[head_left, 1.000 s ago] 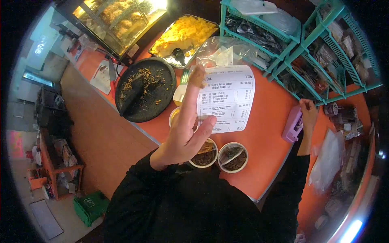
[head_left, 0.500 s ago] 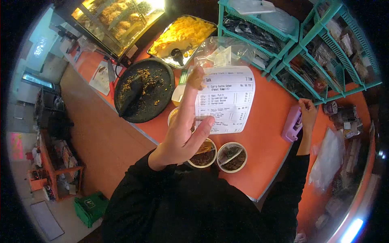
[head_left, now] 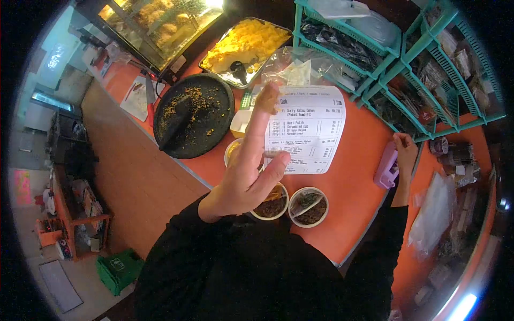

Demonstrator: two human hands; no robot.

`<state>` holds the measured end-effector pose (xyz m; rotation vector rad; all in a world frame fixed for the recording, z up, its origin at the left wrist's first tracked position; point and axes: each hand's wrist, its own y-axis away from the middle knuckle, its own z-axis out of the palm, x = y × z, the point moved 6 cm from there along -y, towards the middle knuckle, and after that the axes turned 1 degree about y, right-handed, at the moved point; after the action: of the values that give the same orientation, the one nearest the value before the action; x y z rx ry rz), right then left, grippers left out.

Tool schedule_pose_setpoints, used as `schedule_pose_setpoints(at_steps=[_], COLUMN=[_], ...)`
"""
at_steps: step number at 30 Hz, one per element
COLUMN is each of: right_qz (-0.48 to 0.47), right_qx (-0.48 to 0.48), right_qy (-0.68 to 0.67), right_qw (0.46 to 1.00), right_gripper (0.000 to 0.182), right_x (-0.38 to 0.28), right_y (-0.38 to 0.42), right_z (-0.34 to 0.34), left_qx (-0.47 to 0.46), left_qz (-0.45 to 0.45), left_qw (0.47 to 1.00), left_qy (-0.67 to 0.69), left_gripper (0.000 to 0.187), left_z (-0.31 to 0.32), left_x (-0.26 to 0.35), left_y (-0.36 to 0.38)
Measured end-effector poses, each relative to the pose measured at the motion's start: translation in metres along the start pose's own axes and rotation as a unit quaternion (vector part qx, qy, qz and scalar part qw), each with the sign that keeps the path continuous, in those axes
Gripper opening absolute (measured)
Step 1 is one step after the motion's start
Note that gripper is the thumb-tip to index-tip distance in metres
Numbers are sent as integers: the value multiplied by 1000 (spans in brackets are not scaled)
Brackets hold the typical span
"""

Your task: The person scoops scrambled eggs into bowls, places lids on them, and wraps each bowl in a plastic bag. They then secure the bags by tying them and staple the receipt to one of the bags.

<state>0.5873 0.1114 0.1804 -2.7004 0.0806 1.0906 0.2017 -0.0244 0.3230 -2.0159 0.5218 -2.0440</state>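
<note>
My left hand (head_left: 243, 174) holds a printed white receipt (head_left: 308, 134) up above the counter, its fingers closed along the paper's left edge. The printed side faces me. Beyond and below it stand two round tubs of dark food, a left tub (head_left: 269, 209) and a right tub (head_left: 306, 216), each with a small clear packet on top. A yellow-filled tub (head_left: 230, 153) is partly hidden behind my left hand. At the right, my right hand (head_left: 407, 155) has its fingertips drawn together at the far end of a lilac tape dispenser (head_left: 384, 170); what they pinch is hidden.
A black stone mortar (head_left: 211, 123) with crumbs and a pestle sits at the left. Behind are a tray of yellow food (head_left: 254, 40), a lit display case (head_left: 155, 27) and green stacked baskets (head_left: 348, 56). Clear plastic bags (head_left: 432, 211) lie at the right.
My view has shifted slightly, and the receipt with my left hand appears a little farther right. My right hand stays at the tape dispenser.
</note>
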Motion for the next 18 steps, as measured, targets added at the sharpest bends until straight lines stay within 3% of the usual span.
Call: schedule_pose_setpoints(at_steps=[4, 8, 11, 15, 18], right_qz=[-16, -31, -43, -8, -33], right_qx=[-1, 8, 7, -45, -34], right_qy=[-33, -14, -12, 55, 202], right_qw=[999, 999, 999, 997, 978], right_gripper=[19, 19, 20, 26, 33], right_x=[-8, -4, -10, 19, 45], right_y=[3, 1, 1, -25, -60], right_z=[2, 4, 1, 3, 29], left_qx=[-3, -33, -6, 45, 79], left_qz=[5, 5, 2, -34, -66], left_qw=[1000, 999, 1000, 995, 991], left_qy=[-7, -19, 1, 76, 90], left_gripper=[80, 67, 68, 76, 83], left_z=[1, 0, 1, 6, 8], left_x=[0, 1, 10, 7, 6], left_y=[0, 0, 1, -4, -9])
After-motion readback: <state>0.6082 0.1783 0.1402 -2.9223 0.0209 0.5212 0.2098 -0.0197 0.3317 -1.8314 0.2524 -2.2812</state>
